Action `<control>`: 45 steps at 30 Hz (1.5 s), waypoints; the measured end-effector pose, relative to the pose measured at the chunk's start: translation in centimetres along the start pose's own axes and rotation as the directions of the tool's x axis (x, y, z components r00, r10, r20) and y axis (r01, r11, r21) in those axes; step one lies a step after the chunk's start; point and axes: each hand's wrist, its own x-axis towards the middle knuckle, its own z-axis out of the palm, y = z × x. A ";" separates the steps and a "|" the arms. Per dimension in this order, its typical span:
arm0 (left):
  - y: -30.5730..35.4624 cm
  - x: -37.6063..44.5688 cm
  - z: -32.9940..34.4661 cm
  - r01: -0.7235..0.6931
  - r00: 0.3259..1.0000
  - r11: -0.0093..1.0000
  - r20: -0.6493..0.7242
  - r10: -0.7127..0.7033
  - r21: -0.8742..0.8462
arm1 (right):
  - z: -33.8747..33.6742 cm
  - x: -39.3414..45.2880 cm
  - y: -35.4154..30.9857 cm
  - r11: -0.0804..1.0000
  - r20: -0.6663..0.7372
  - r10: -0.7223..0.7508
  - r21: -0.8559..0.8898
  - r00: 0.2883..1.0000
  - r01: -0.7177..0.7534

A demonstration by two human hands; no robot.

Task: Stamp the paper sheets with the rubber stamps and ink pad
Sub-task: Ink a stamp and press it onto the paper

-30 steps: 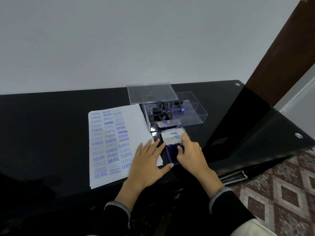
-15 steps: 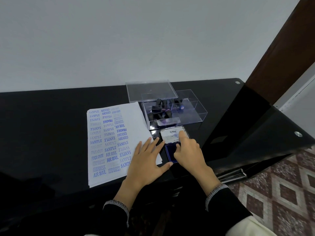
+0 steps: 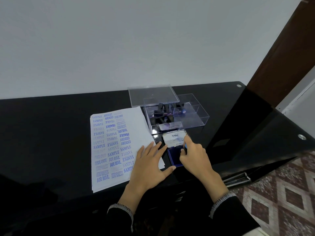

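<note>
Head view: I see my left hand (image 3: 150, 165) flat, fingers spread, on the paper sheets (image 3: 117, 147) at their right edge. My right hand (image 3: 196, 156) pinches a stamp over the open ink pad (image 3: 174, 156), just beside. Clear stamp box (image 3: 177, 114) crowds behind; bare black desk (image 3: 51, 133) left.

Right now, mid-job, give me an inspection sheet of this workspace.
Surface: glossy black desk.
Job's things: paper sheets, top one half covered in blue stamps; ink pad open, lid tilted back; stamps in clear box.
Clutter: box lid behind the box.
Hands: left hand flat on the paper; right hand at the ink pad, whether it holds a stamp is unclear.
Cables: nothing seen.
Surroundings: white wall, patterned floor.
</note>
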 end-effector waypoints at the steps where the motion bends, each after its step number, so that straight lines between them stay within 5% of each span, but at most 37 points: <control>1: 0.0 0.0 0.0 -0.002 1.000 1.000 0.000 0.002 -0.002 | 0.0 0.1 0.0 1.000 0.003 0.001 0.001 1.000 -0.001; 8: 0.0 -0.1 0.0 -0.018 1.000 1.000 0.009 0.018 0.005 | -0.2 0.9 0.0 0.999 0.065 -0.003 0.036 0.998 0.001; 17: 0.0 -0.2 0.2 -0.010 1.000 1.000 0.007 0.010 0.012 | 1.3 -1.6 0.6 1.000 -0.118 -0.006 -0.001 0.993 0.006; 24: 0.0 -0.2 0.2 -0.019 1.000 1.000 0.011 0.019 0.005 | -0.3 0.8 -0.2 0.999 0.046 0.029 -0.037 0.999 -0.027; 27: 0.1 -0.3 -0.3 -0.029 0.999 0.992 -0.028 0.026 -0.125 | -0.6 1.6 -0.6 0.999 0.091 0.038 -0.015 0.995 -0.036; 31: -0.3 -0.8 -1.7 0.033 0.975 0.926 -0.194 -0.113 -0.375 | 0.2 -0.2 -0.1 0.999 -0.009 0.019 -0.026 1.000 -0.020; 36: -4.2 -0.8 -3.6 0.147 0.922 0.923 -0.290 -0.258 -0.355 | 1.7 -2.2 0.4 1.000 -0.164 0.016 0.018 0.986 -0.013; 40: -8.9 -2.0 -5.4 0.263 0.876 0.916 -0.323 -0.359 -0.304 | 1.0 -1.0 -0.2 0.998 -0.101 0.043 -0.035 0.994 -0.046; 45: -12.8 -4.3 -6.3 0.321 0.903 0.928 -0.235 -0.360 -0.189 | 0.3 0.0 -1.0 0.997 -0.068 0.058 -0.040 0.996 -0.061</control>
